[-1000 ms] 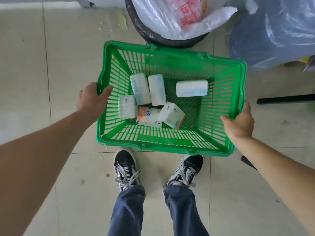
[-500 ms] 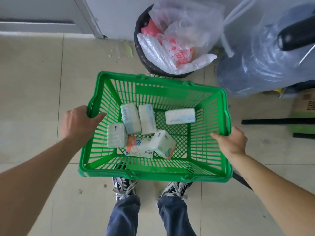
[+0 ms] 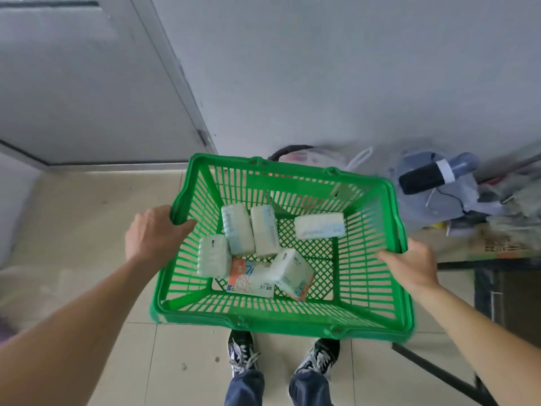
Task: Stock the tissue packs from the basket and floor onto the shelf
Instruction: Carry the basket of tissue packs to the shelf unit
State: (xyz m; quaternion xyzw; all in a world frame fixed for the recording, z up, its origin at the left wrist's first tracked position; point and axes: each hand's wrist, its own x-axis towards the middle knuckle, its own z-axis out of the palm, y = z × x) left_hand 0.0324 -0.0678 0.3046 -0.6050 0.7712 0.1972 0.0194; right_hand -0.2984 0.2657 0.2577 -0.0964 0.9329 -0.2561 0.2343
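Note:
A green plastic basket (image 3: 281, 317) hangs in front of me above the tiled floor, level with my waist. My left hand (image 3: 152, 232) grips its left rim and my right hand (image 3: 412, 265) grips its right rim. Several white tissue packs lie loose on the basket bottom: two side by side (image 3: 248, 230), one at the left (image 3: 212, 256), one apart at the back right (image 3: 319, 225), and a tilted one (image 3: 289, 272) resting on a pack with orange print (image 3: 248, 276). No shelf is in view.
A grey wall and a door (image 3: 87, 83) stand ahead. A black bin with plastic bags (image 3: 304, 153) sits behind the basket. At the right are a bagged water bottle (image 3: 433, 177), a cardboard box (image 3: 491, 244) and a dark metal frame (image 3: 439, 373). My shoes (image 3: 243, 353) show below.
Both hands have lifted the basket off the floor and my view has tilted up from the floor to the wall and door. The packs have kept their places.

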